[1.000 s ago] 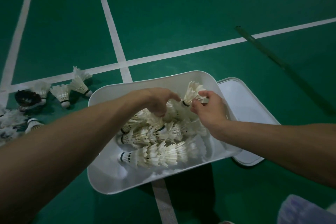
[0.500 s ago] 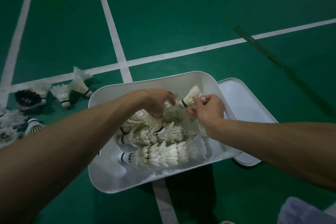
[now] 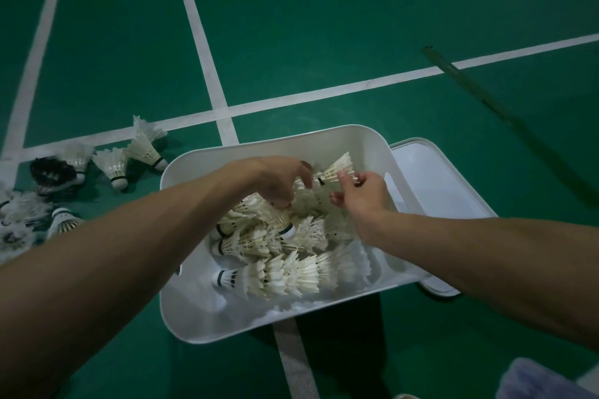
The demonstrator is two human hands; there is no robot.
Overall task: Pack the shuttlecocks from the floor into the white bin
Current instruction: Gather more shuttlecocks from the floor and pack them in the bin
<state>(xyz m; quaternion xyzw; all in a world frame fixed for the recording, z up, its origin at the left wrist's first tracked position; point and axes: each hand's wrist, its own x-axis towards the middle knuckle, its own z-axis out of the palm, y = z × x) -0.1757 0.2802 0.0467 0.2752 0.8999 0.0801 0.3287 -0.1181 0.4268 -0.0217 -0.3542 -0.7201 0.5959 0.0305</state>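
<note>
Floor pile: a scatter of white feather shuttlecocks (image 3: 113, 168) lies on the green court floor (image 3: 324, 26) just left of the white plastic bin (image 3: 275, 142), with a dark-feathered one among them. These are not yet packed.
Left hand: the left hand (image 3: 282, 181) reaches in over the bin's left rim, fingers curled down onto the heap by the far wall. It is probably steadying a stack for the next piece. Whether it actually grips anything cannot be told.
Bin contents: nested rows of shuttlecocks (image 3: 285, 274) lie on their sides inside the bin, cork tucked into skirt, seemingly to save room.
Raised piece: the raised shuttlecock (image 3: 338, 167) sits above the heap at the bin's far wall, its cork pointing toward the left hand.
Right hand: the right hand (image 3: 363, 196) pinches the raised shuttlecock's feather skirt between thumb and forefinger, leaving the cork end free to enter first.
Lid: a white rounded lid (image 3: 431, 178) lies flat, partly beneath the bin's right side, out of the way.
</note>
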